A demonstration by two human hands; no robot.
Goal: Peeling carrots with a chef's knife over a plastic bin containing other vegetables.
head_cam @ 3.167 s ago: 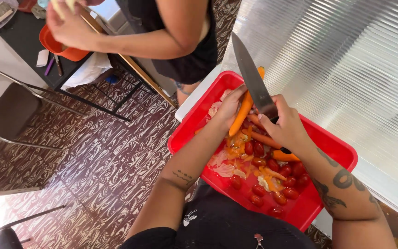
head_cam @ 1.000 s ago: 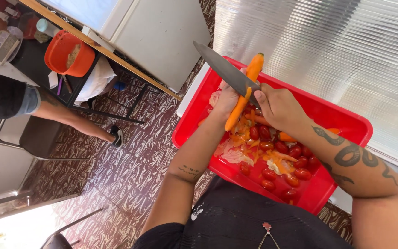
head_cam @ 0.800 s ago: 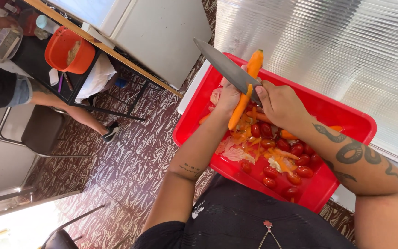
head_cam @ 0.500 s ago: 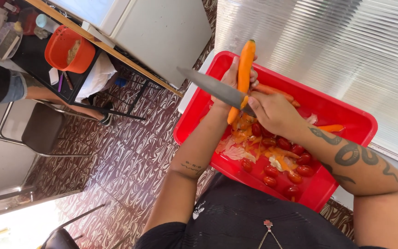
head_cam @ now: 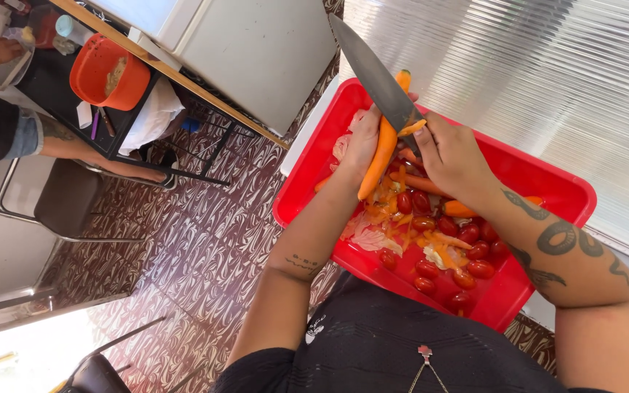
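Left hand grips tapered orange carrot | right hand grips long steel knife | glossy red tray

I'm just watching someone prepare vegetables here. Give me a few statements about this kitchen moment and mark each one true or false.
1. The left hand holds a carrot above a red tray. True.
2. The right hand holds a peeler. False: it grips a large knife, blade against the carrot.
3. Small red tomatoes lie in the tray. True.
4. The tray is blue. False: it is red.
5. An orange bowl sits on the dark table at upper left. True.
6. The floor is plain white. False: it has a swirling brown pattern.
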